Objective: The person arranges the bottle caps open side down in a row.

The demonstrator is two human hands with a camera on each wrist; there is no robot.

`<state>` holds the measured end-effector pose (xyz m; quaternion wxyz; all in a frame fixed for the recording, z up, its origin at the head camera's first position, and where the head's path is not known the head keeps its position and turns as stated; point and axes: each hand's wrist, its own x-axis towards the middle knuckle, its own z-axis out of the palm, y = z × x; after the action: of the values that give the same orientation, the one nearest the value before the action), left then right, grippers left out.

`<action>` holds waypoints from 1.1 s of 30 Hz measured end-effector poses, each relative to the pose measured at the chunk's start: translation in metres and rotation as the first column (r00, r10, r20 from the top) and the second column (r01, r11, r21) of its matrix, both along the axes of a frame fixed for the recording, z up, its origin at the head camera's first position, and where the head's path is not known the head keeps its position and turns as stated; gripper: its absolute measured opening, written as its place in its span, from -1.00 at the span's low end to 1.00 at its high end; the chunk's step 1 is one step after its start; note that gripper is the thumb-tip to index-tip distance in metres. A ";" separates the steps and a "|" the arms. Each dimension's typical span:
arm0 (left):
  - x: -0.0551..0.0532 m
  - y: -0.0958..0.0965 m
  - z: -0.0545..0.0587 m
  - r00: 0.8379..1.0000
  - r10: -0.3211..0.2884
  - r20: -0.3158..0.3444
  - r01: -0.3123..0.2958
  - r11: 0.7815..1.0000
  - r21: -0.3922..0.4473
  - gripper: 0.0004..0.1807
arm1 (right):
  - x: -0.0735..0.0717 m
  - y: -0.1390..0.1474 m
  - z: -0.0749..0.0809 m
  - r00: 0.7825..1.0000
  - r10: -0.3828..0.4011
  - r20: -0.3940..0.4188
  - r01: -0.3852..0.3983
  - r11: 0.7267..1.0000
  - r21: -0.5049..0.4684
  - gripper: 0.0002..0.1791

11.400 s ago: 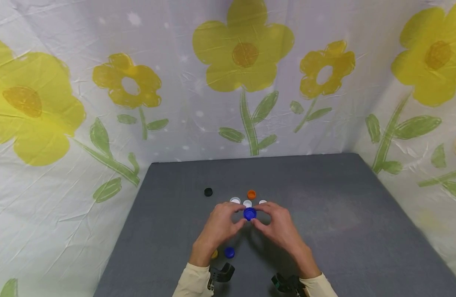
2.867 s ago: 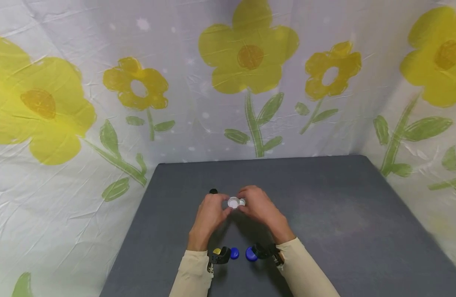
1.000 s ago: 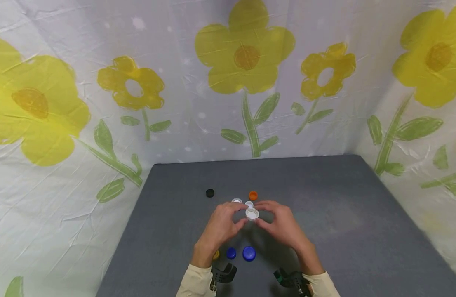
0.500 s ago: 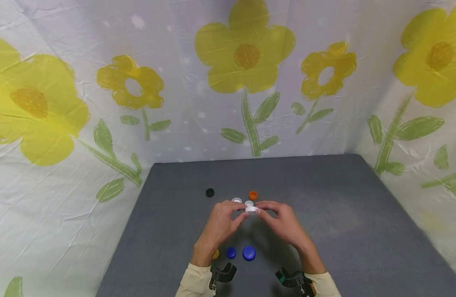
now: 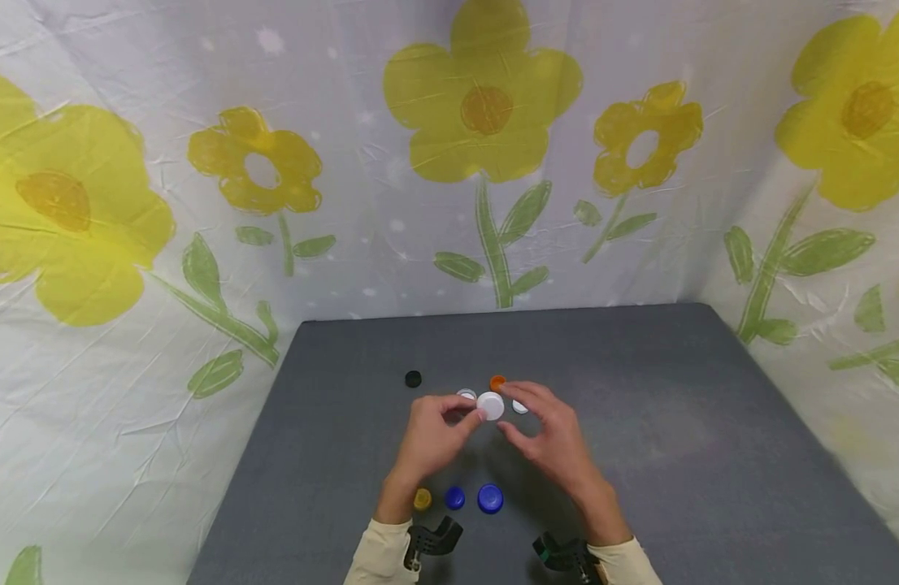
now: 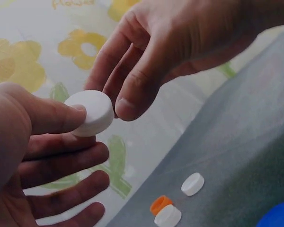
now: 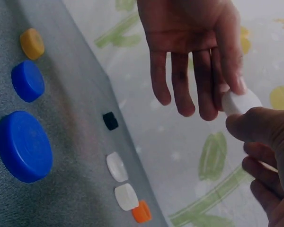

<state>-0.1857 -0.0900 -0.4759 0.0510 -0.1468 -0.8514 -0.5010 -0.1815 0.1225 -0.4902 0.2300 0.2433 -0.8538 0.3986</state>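
Right wrist view: held white cap [image 7: 244, 100] partly hidden; orange cap [image 7: 142, 213] apparently overlapped.

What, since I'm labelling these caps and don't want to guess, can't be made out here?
Head view: part of the orange cap, hidden by the right grip.
Head view: any markings on the black cap, too small to tell.
Left wrist view: the rest of a blue cap, cut off by the lower right corner.
Left wrist view: part of the held white cap, behind the thumb of the left grip; its underside is turned away.
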 end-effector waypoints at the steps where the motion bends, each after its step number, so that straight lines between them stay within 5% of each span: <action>1: 0.000 0.000 0.000 1.000 -0.005 0.021 0.005 1.000 0.014 -0.80 | 0.000 0.000 0.000 1.000 0.013 -0.009 -0.013 1.000 -0.008 -0.35; 6: 0.001 -0.002 0.000 0.995 -0.036 0.089 0.032 0.998 0.048 -0.81 | 0.001 -0.001 -0.001 0.998 0.048 -0.038 -0.049 0.999 -0.017 -0.41; 11: 0.001 -0.002 0.000 0.995 -0.052 0.083 0.051 0.999 0.013 -0.77 | 0.003 0.000 -0.003 0.999 0.028 -0.038 -0.028 1.000 0.009 -0.46; 16: 0.002 0.001 0.002 0.999 -0.042 0.022 0.041 0.999 0.004 -0.74 | 0.004 0.006 -0.003 0.999 -0.015 -0.029 0.017 0.999 0.041 -0.52; 20: 0.002 0.006 0.002 0.993 -0.088 -0.074 0.082 0.993 -0.090 -0.64 | 0.006 0.013 -0.004 0.999 -0.044 0.004 0.044 0.997 0.068 -0.56; 25: 0.001 0.015 0.001 0.967 -0.207 -0.146 0.169 0.957 -0.236 -0.59 | 0.010 0.021 -0.003 0.996 -0.050 0.068 0.042 0.993 0.107 -0.57; 33: 0.001 0.028 -0.008 0.952 -0.288 -0.104 0.209 0.860 -0.466 -0.69 | 0.021 0.037 -0.004 0.991 -0.014 0.134 -0.013 0.980 0.199 -0.64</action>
<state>-0.1848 -0.0620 -0.4836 0.0229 -0.3054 -0.9103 -0.2784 -0.1600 0.1592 -0.4940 0.1462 0.2374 -0.9032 0.3264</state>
